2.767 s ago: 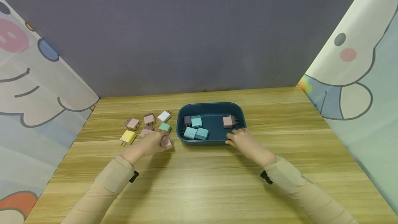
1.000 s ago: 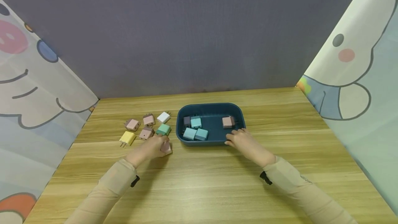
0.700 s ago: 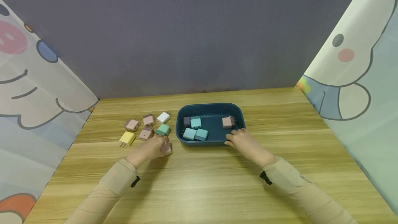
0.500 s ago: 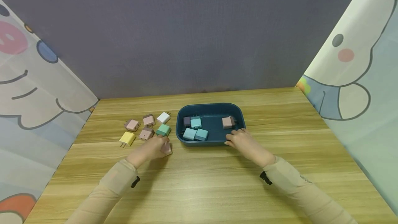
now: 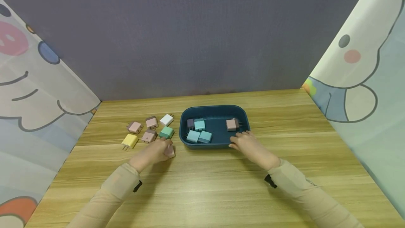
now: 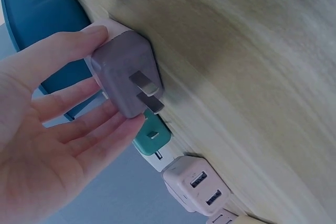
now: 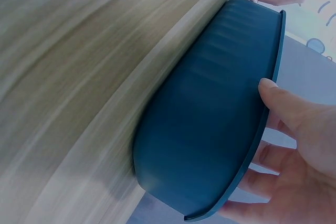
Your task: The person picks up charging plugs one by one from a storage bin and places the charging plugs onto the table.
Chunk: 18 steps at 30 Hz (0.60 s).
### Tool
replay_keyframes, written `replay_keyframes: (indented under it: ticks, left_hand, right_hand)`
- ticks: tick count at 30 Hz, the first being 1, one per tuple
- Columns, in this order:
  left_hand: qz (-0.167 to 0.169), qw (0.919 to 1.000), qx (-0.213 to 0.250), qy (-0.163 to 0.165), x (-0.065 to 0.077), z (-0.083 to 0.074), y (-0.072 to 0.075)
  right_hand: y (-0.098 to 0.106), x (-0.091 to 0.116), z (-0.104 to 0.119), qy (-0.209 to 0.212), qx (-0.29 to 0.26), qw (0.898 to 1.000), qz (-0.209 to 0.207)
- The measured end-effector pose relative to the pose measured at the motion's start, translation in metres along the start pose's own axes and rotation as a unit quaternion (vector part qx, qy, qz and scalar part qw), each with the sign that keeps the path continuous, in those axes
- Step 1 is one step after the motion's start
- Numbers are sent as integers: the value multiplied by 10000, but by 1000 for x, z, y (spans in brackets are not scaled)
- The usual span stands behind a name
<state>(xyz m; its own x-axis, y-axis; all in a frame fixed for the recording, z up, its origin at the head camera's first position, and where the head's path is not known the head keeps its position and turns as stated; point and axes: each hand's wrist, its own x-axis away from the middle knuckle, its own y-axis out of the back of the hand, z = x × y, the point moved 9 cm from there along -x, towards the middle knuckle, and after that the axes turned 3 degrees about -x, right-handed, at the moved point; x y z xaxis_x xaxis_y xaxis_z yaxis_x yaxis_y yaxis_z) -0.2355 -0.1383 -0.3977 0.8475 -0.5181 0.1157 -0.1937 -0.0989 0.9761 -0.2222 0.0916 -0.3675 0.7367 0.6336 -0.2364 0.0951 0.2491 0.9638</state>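
1. Your left hand (image 5: pixel 155 150) has the pink-and-mauve charger (image 6: pixel 126 69) pinched between thumb and fingertips, just left of the tub's front corner. Body in your grip, prongs (image 6: pixel 144 83) sticking out free, probably so nothing pokes you. Can't tell if it's touching the table.
2. Your right hand (image 5: pixel 250 147) grips the blue tub (image 5: pixel 218 146) at its front right corner, thumb on the rim. Looks like you're steadying it, imo. Can't make out where all the fingertips land.
3. Inside the tub: a dark purple charger (image 5: pixel 190 122) and three light-blue chargers (image 5: pixel 199 125) bunched at the left end, plus one pink charger (image 5: pixel 231 125) by itself at the right.
4. Loose on the table (image 5: pixel 202 192), left of the tub: white charger (image 5: pixel 166 120), green charger (image 5: pixel 166 132), yellow charger (image 5: pixel 130 140), three more pinkish chargers (image 5: pixel 149 136).
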Motion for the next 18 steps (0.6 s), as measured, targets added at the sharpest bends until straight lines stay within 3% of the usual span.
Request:
replay_keyframes:
  ticks: [10, 18]
  left_hand:
    - [5, 10000, -38, 17, 0, 0, 0]
    - [-69, 9998, -141, -98, 0, -4, 8]
  right_hand:
    - [1, 0, 1, 8, 30, 10000, 17]
    - [1, 0, 1, 37, 28, 10000, 20]
